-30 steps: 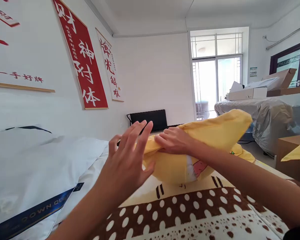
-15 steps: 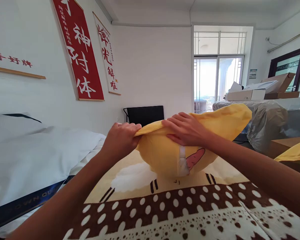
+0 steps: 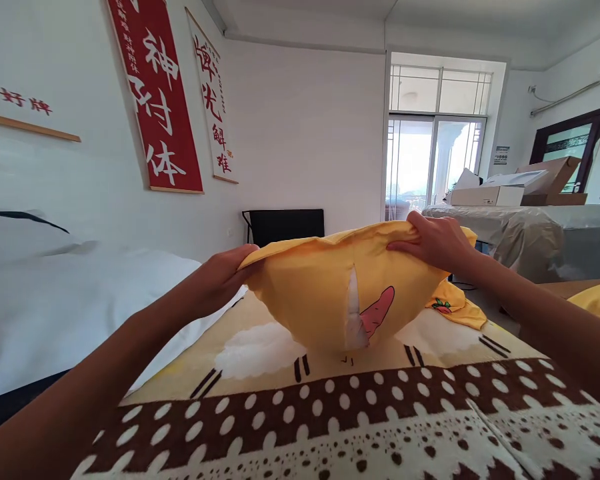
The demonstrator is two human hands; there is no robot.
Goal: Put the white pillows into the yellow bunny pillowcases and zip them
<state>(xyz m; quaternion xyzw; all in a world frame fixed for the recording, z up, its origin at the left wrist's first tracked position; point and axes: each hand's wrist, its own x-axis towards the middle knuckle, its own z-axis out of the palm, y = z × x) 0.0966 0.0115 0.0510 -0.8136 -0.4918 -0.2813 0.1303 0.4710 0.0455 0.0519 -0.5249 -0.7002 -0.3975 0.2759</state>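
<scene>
A yellow pillowcase (image 3: 300, 293) with a pink printed shape hangs between my two hands, bulging low over the patterned blanket (image 3: 305, 407). White filling (image 3: 353, 317) shows through an upright slit in its front. My left hand (image 3: 227, 273) is closed on the left end of its top edge. Higher up on the right, my right hand (image 3: 437, 240) grips the same edge, thumb toward me. Behind its right side, a yellow fabric corner (image 3: 457, 307) with a small red and green print lies on the blanket; whether it is joined to the pillowcase is hidden.
White bulky bedding (image 3: 105, 300) lies along the left. A black panel (image 3: 287, 227) stands by the back wall. At right are plastic-covered furniture (image 3: 510, 233) with boxes (image 3: 490, 195) on top, and another yellow cloth (image 3: 597, 301).
My right hand has moved right along the top edge, and my left hand slightly left. The edge is now stretched wider, and the printed yellow corner has come into view.
</scene>
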